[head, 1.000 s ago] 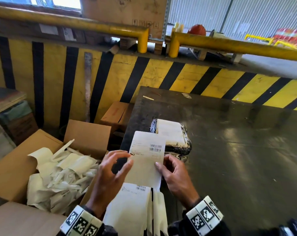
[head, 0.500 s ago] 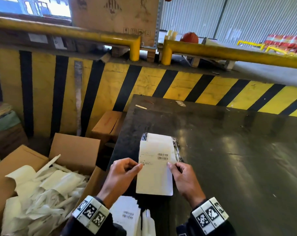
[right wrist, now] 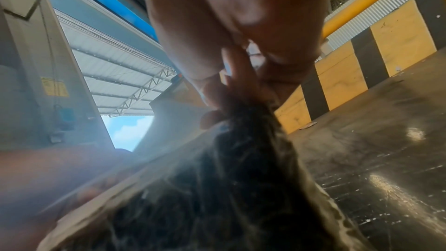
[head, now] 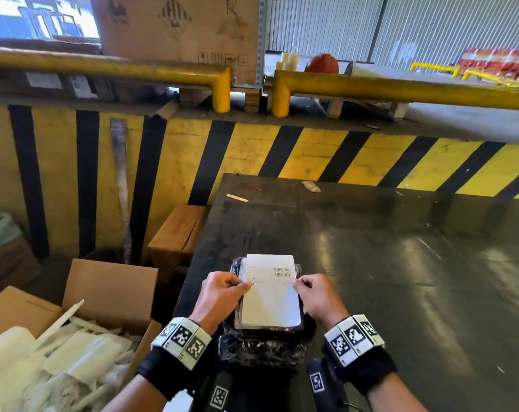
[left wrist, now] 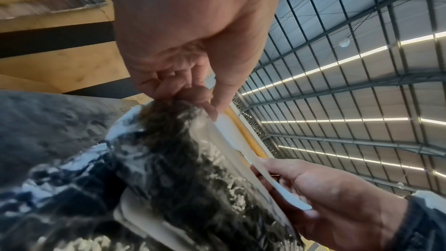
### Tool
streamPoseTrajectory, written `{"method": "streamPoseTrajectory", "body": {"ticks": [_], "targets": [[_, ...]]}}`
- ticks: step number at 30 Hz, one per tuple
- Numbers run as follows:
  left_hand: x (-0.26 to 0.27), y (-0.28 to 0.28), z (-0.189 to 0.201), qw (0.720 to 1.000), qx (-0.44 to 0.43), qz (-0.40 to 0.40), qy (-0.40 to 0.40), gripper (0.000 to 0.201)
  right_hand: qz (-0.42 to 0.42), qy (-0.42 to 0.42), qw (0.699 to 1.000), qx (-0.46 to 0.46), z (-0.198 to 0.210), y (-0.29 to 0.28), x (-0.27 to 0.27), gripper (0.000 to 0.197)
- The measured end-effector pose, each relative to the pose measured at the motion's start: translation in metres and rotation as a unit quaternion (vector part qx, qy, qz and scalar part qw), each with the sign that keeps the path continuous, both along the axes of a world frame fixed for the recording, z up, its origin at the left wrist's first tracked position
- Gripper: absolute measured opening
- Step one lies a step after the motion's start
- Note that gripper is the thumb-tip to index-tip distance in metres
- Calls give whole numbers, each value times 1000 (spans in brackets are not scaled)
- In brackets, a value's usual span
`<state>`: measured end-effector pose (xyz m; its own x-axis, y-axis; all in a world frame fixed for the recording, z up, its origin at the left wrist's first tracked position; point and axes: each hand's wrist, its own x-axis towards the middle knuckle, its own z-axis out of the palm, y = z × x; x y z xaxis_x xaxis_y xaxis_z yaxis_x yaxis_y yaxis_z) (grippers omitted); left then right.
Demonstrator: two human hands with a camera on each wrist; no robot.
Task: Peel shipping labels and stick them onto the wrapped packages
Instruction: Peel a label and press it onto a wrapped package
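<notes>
A white shipping label (head: pixel 270 295) with barcodes near its top lies over a package wrapped in shiny black film (head: pixel 261 346), at the near left edge of the dark table (head: pixel 400 278). My left hand (head: pixel 222 292) pinches the label's left edge and my right hand (head: pixel 314 295) pinches its right edge, both about halfway up. In the left wrist view the left hand (left wrist: pixel 193 98) holds the label's edge just above the crinkled film (left wrist: pixel 193 169), with the right hand (left wrist: pixel 325 198) across from it. The right wrist view is blurred, with the right hand (right wrist: pixel 236 93) over the package (right wrist: pixel 229 198).
An open cardboard box (head: pixel 74 307) full of several peeled white backing strips stands on the floor at my left. A smaller closed carton (head: pixel 178 230) sits beside the table. A yellow and black striped wall (head: pixel 282 156) with yellow rails (head: pixel 400 87) runs behind the table.
Both hands carried the label forward and down from above the sheet stack onto the black wrapped package. The head view tilted up, and the stack of label sheets left the picture.
</notes>
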<state>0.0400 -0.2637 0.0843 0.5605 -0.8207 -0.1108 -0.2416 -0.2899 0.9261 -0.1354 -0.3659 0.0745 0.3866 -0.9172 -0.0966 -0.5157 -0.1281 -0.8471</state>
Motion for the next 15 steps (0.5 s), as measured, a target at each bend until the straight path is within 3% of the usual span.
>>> {"method": "streamPoseTrajectory", "body": {"ticks": [6, 15], "targets": [[-2, -1, 0, 1000, 17, 10, -9, 25, 15, 35, 999, -25, 9, 6, 2, 40], [-3, -4, 13, 995, 83, 1, -59, 24, 15, 190, 980, -51, 27, 13, 13, 34]]}}
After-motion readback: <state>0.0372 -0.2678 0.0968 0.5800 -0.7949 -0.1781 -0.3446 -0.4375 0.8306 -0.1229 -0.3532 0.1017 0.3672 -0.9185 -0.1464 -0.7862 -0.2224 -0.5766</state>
